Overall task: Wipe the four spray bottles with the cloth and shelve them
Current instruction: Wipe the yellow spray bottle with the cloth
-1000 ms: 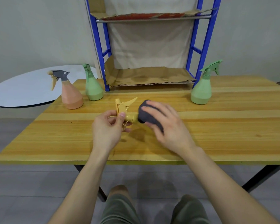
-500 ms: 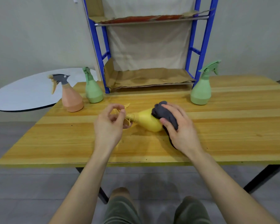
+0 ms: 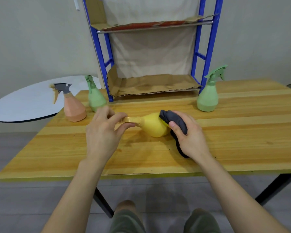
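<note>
A yellow spray bottle (image 3: 154,125) is held sideways above the wooden table (image 3: 233,132), nozzle pointing left. My left hand (image 3: 102,132) pinches its neck and hides the trigger head. My right hand (image 3: 190,137) grips a dark grey cloth (image 3: 175,120) against the bottle's wide base. An orange bottle with a grey trigger (image 3: 73,106) and a green bottle (image 3: 95,96) stand at the table's back left. Another green bottle (image 3: 208,95) stands at the back right. The blue shelf rack (image 3: 207,47) rises behind, its cardboard-lined lower shelf (image 3: 154,84) bare.
A round white table (image 3: 29,100) sits to the left, beyond the wooden table's edge. The rack's upper shelf (image 3: 151,26) holds a reddish cardboard sheet. Black table legs (image 3: 275,189) and my knees (image 3: 128,216) show below the near edge.
The yellow bottle has turned from nozzle-up to lying sideways. My right hand slid the cloth from the bottle's near side out to its base, uncovering the yellow body.
</note>
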The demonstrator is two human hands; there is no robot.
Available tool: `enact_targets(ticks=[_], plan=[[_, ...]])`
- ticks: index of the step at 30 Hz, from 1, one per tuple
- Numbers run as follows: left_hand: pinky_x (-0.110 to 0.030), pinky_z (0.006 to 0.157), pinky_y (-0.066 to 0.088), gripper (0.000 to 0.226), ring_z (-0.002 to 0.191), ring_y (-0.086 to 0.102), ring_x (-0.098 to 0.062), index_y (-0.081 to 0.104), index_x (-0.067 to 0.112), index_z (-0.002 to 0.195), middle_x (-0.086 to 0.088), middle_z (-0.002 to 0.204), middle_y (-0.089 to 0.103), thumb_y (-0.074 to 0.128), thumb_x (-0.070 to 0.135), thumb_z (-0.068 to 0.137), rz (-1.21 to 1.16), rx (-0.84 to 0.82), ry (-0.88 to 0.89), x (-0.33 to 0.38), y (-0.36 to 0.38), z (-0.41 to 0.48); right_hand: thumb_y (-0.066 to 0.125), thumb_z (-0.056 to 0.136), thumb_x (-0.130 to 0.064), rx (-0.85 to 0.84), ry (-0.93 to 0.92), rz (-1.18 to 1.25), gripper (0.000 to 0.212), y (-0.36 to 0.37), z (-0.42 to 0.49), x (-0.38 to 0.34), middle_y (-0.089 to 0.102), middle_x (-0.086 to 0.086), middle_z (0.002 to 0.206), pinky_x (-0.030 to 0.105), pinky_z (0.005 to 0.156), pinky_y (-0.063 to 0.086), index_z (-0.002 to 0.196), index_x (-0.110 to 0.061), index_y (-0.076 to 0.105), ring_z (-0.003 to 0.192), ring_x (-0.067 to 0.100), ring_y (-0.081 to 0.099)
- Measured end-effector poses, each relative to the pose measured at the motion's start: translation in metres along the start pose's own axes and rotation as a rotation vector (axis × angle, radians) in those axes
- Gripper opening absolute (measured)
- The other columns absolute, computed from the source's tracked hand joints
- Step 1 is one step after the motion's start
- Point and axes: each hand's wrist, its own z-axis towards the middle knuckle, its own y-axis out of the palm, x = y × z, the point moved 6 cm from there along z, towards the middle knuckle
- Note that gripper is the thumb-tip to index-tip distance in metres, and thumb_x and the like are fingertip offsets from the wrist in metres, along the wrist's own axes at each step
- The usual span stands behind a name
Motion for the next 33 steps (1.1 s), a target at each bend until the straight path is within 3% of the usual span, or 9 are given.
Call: enact_targets(ticks=[4, 8, 11, 13, 18, 23, 28, 31, 33], plan=[[-0.041, 0.092, 0.057, 0.028, 0.107, 0.067, -0.018, 0.075, 0.022, 0.123, 0.005, 0.119, 0.072, 0.068, 0.04, 0.103, -0.286, -0.154, -0.09, -0.005, 0.014, -0.004, 0.062, 0.107, -0.039, 0.021, -0.051, -0.031, 0.042, 0.004, -0.002, -0.008, 0.059, -0.012, 0.143, 0.035, 0.112, 0.049, 0.148, -0.031, 0.059, 0.13, 0.009, 0.057], [-0.036, 0.082, 0.06, 0.022, 0.088, 0.074, -0.007, 0.073, 0.028, 0.127, 0.012, 0.095, 0.08, 0.064, 0.032, 0.108, -0.458, -0.261, -0.231, 0.003, 0.03, -0.016, 0.062, 0.107, -0.036, 0.042, -0.142, -0.195, 0.044, 0.013, 0.0, -0.032, 0.052, -0.006, 0.156, 0.047, 0.117, 0.046, 0.151, -0.028, 0.058, 0.142, 0.019, 0.051], [-0.029, 0.077, 0.056, 0.016, 0.087, 0.073, -0.006, 0.074, 0.029, 0.119, 0.013, 0.094, 0.079, 0.063, 0.023, 0.109, -0.496, -0.258, -0.272, 0.01, 0.035, -0.018, 0.065, 0.105, -0.035, -0.073, -0.453, -0.348, 0.047, 0.039, -0.009, -0.066, 0.053, 0.001, 0.158, 0.055, 0.125, 0.034, 0.151, -0.024, 0.06, 0.148, 0.026, 0.047], [-0.03, 0.079, 0.059, 0.016, 0.092, 0.075, -0.005, 0.074, 0.03, 0.119, 0.014, 0.098, 0.08, 0.063, 0.024, 0.109, -0.51, -0.289, -0.326, 0.003, 0.038, -0.02, 0.066, 0.105, -0.034, -0.11, -0.53, -0.354, 0.048, 0.043, -0.01, -0.061, 0.053, 0.0, 0.158, 0.054, 0.126, 0.032, 0.151, -0.025, 0.06, 0.149, 0.025, 0.047], [-0.04, 0.067, 0.069, 0.021, 0.088, 0.079, -0.011, 0.074, 0.018, 0.126, 0.005, 0.097, 0.081, 0.063, 0.024, 0.109, -0.555, -0.281, -0.501, -0.012, 0.035, -0.024, 0.062, 0.107, -0.032, 0.044, -0.16, -0.208, 0.042, 0.012, 0.002, -0.025, 0.057, 0.0, 0.151, 0.05, 0.117, 0.045, 0.149, -0.023, 0.06, 0.137, 0.025, 0.054], [-0.04, 0.062, 0.068, 0.018, 0.082, 0.08, -0.016, 0.076, 0.02, 0.12, 0.005, 0.095, 0.082, 0.062, 0.025, 0.11, -0.552, -0.348, -0.487, -0.004, 0.042, -0.02, 0.074, 0.101, -0.025, -0.083, -0.577, -0.34, 0.049, 0.046, -0.018, -0.06, 0.053, 0.003, 0.16, 0.056, 0.127, 0.029, 0.149, -0.022, 0.064, 0.153, 0.029, 0.043], [-0.035, 0.063, 0.068, 0.018, 0.077, 0.08, -0.014, 0.076, 0.015, 0.114, 0.004, 0.088, 0.083, 0.061, 0.023, 0.111, -0.559, -0.343, -0.586, -0.015, 0.039, -0.026, 0.066, 0.106, -0.029, 0.006, -0.169, -0.197, 0.045, 0.013, -0.002, -0.025, 0.051, -0.001, 0.159, 0.051, 0.121, 0.043, 0.15, -0.024, 0.06, 0.146, 0.023, 0.049], [-0.036, 0.062, 0.068, 0.019, 0.082, 0.081, -0.015, 0.077, 0.015, 0.119, 0.0, 0.098, 0.084, 0.063, 0.024, 0.11, -0.562, -0.39, -0.537, -0.004, 0.048, -0.022, 0.072, 0.102, -0.027, -0.118, -0.508, -0.292, 0.048, 0.035, -0.011, -0.057, 0.051, 0.003, 0.161, 0.051, 0.131, 0.024, 0.149, -0.023, 0.063, 0.155, 0.028, 0.04], [-0.035, 0.061, 0.068, 0.02, 0.085, 0.082, -0.018, 0.077, 0.014, 0.121, -0.002, 0.101, 0.084, 0.064, 0.025, 0.109, -0.578, -0.411, -0.563, -0.005, 0.049, -0.022, 0.073, 0.101, -0.027, -0.186, -0.536, -0.292, 0.05, 0.04, -0.013, -0.052, 0.047, 0.0, 0.165, 0.048, 0.134, 0.016, 0.15, -0.025, 0.062, 0.16, 0.025, 0.033]])
